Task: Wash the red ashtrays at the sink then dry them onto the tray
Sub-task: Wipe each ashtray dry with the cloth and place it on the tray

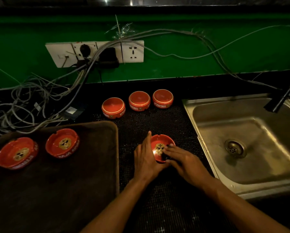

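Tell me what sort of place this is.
Probably the back counter of a bar or café. A steel sink is set into a dark counter, six branded red ashtrays are being cleaned in a batch, and a serving tray holds two of them.
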